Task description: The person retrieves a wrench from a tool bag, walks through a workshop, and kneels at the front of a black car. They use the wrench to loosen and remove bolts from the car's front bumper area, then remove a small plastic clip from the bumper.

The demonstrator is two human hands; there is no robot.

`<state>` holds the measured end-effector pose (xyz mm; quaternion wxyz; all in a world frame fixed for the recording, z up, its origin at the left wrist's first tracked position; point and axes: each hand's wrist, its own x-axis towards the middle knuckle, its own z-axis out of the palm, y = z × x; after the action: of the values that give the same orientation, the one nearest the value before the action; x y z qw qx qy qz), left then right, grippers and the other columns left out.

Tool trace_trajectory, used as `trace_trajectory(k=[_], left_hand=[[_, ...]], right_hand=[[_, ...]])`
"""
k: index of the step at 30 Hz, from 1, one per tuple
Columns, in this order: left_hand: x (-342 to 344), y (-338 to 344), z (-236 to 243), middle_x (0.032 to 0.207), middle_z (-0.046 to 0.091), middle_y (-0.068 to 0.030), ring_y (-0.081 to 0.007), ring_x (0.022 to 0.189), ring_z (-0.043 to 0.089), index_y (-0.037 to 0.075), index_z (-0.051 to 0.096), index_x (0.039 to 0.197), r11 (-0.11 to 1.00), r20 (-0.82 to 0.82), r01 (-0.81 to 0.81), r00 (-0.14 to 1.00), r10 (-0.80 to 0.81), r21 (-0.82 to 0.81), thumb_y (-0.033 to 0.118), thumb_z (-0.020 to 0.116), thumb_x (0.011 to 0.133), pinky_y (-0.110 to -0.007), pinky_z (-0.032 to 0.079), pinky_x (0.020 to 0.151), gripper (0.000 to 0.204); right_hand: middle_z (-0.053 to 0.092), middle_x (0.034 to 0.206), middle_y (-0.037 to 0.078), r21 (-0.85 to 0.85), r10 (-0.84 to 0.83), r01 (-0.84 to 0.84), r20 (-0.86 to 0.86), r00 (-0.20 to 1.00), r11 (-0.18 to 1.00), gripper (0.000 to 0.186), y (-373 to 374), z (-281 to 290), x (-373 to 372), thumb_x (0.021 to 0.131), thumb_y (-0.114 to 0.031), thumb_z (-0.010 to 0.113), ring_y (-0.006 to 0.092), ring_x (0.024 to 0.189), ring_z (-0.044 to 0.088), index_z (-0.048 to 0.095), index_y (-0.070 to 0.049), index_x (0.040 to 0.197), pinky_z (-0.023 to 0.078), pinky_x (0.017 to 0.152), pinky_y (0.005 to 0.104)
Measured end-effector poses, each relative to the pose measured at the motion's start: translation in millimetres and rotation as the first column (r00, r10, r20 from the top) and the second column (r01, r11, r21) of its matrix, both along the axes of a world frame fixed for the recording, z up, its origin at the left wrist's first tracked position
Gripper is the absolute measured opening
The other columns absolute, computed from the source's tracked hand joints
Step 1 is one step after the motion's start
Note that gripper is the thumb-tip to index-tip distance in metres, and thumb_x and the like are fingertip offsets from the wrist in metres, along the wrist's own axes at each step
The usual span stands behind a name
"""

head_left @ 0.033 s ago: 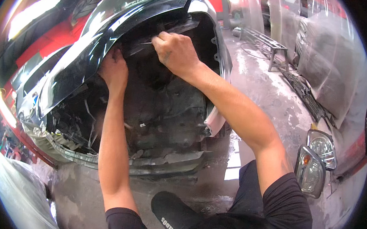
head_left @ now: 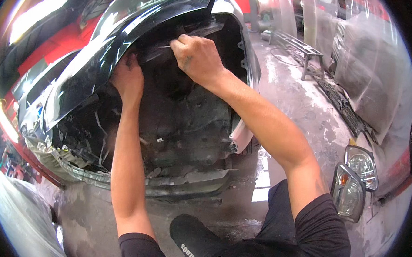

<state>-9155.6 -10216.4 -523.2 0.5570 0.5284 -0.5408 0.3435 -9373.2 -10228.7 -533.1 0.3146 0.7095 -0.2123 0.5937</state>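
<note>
In front of me is a car body with a glossy black panel (head_left: 85, 71) whose curved edge arches over a dark cavity (head_left: 183, 122). My left hand (head_left: 128, 78) reaches up against the underside of that edge. Its fingers lie in shadow, so their grip is hard to read. To its right, my right hand (head_left: 198, 56) is closed, thumb and fingers pinched together below the top of the arch. A thin pale strip (head_left: 164, 47) sticks out leftward from its fingertips; its kind does not show.
Two loose headlights (head_left: 350, 194) stand on the floor at the right. Farther back are a low metal trestle (head_left: 296, 45) and plastic-covered things (head_left: 369, 72). Clear sheeting (head_left: 15, 207) hangs at the lower left. A pale strip (head_left: 194, 181) edges the car's near side.
My right hand has shifted very slightly upward, with the thin strip still at its fingertips. My left hand stays in place.
</note>
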Motion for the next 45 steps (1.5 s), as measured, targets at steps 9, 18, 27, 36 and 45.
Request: trace_trajectory(k=[9, 18, 27, 36, 45], left_hand=[[1.5, 0.5, 7.1, 0.128, 0.072, -0.0193, -0.0388, 0.12, 0.067, 0.007, 0.073, 0.127, 0.993, 0.008, 0.085, 0.996, -0.086, 0.079, 0.027, 0.059, 0.103, -0.047, 0.048, 0.105, 0.034], [14.6, -19.2, 0.4, 0.101, 0.074, -0.0153, -0.0367, 0.097, 0.071, 0.008, 0.073, 0.104, 0.983, 0.18, 0.172, 0.971, -0.157, -0.066, 0.028, 0.068, 0.091, -0.048, 0.052, 0.086, 0.025], [10.7, -20.1, 0.7, 0.118, 0.072, -0.0187, -0.043, 0.112, 0.066, 0.009, 0.074, 0.117, 0.998, 0.079, 0.054, 0.996, -0.05, -0.042, 0.026, 0.063, 0.098, -0.055, 0.045, 0.101, 0.028], [0.1, -25.3, 0.8, 0.132, 0.068, -0.0195, -0.0449, 0.13, 0.056, 0.012, 0.075, 0.122, 0.981, -0.012, -0.049, 0.999, 0.047, -0.19, 0.036, 0.066, 0.097, -0.061, 0.033, 0.114, 0.036], [0.7, -28.9, 1.9, 0.135, 0.066, -0.0206, -0.0465, 0.131, 0.055, 0.012, 0.073, 0.125, 0.976, 0.003, -0.045, 0.999, 0.047, -0.212, 0.037, 0.065, 0.097, -0.061, 0.034, 0.114, 0.038]], right_hand=[[0.067, 0.082, 0.011, -0.112, -0.016, 0.01, -0.051, 0.999, 0.994, 0.01, 20.0, 1.9, 6.8, 0.086, -0.008, 0.066, 0.0287, 0.075, 0.074, 0.07, -0.002, 0.094, 0.06, 0.064, 0.0384], [0.07, 0.084, 0.015, -0.09, 0.015, -0.042, -0.278, 0.96, 0.995, 0.007, 63.2, 25.0, 49.0, 0.087, -0.006, 0.065, 0.0293, 0.076, 0.075, 0.067, 0.0, 0.09, 0.062, 0.067, 0.0371], [0.071, 0.085, 0.014, -0.048, -0.161, 0.154, -0.22, 0.962, 0.987, 0.01, 50.1, 22.9, 10.3, 0.087, -0.012, 0.061, 0.0305, 0.083, 0.075, 0.067, -0.007, 0.079, 0.062, 0.067, 0.0433], [0.066, 0.082, 0.012, -0.176, -0.214, 0.186, -0.158, 0.964, 0.967, 0.007, -9.1, 15.8, -8.7, 0.089, -0.009, 0.066, 0.0298, 0.08, 0.073, 0.065, -0.005, 0.083, 0.061, 0.068, 0.0412], [0.063, 0.085, 0.01, -0.181, -0.032, 0.014, -0.099, 0.995, 0.983, 0.008, -0.1, 6.8, -2.8, 0.091, -0.011, 0.071, 0.0292, 0.077, 0.07, 0.066, -0.005, 0.092, 0.058, 0.066, 0.0405]])
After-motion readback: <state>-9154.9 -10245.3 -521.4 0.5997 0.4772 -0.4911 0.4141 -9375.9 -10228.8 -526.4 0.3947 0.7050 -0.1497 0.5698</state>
